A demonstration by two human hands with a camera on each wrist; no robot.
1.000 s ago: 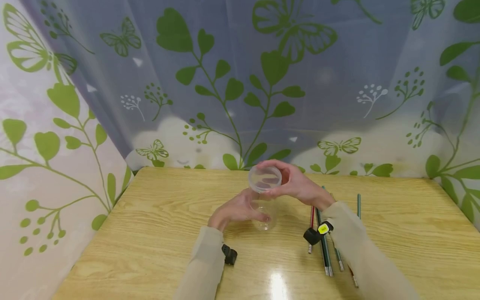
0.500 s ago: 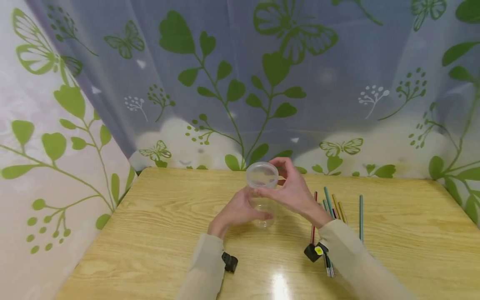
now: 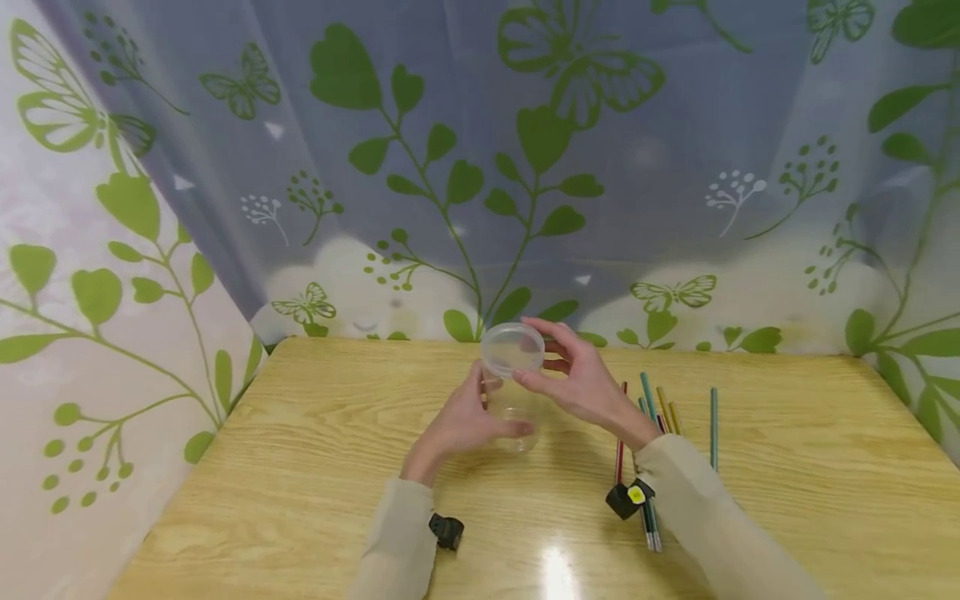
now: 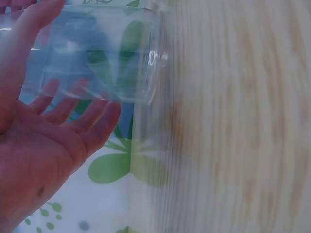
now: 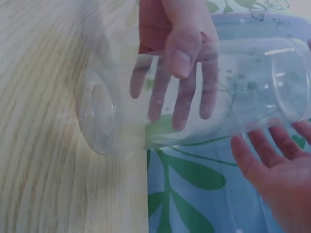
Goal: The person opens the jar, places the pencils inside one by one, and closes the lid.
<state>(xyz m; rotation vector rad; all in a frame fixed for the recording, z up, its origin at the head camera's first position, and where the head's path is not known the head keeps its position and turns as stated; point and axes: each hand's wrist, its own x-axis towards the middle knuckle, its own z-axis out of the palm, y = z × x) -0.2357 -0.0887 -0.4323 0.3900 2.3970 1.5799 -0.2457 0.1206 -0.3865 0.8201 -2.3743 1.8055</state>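
Observation:
A clear plastic jar [image 3: 517,398] stands upright between my hands, with its milky round top [image 3: 513,350] facing up. Low on its body, my left hand [image 3: 467,423] grips it, thumb across the near side and fingers behind. My right hand [image 3: 581,379] holds the top rim from the right, thumb in front and fingers at the far side. In the right wrist view, the left fingers show through the wall of the jar [image 5: 233,97], which has nothing inside. The left wrist view shows the jar [image 4: 116,53] close above the wooden surface.
Several pencils [image 3: 648,517] lie on the wooden table [image 3: 337,433] under and beside the right forearm. One teal pencil [image 3: 714,429] lies apart to the right. A leaf-patterned curtain [image 3: 420,167] hangs along the table's back edge.
Over the past second the jar and both hands have shifted slightly left. The right hand has turned at the rim, its wrist dropping lower and uncovering more pencils.

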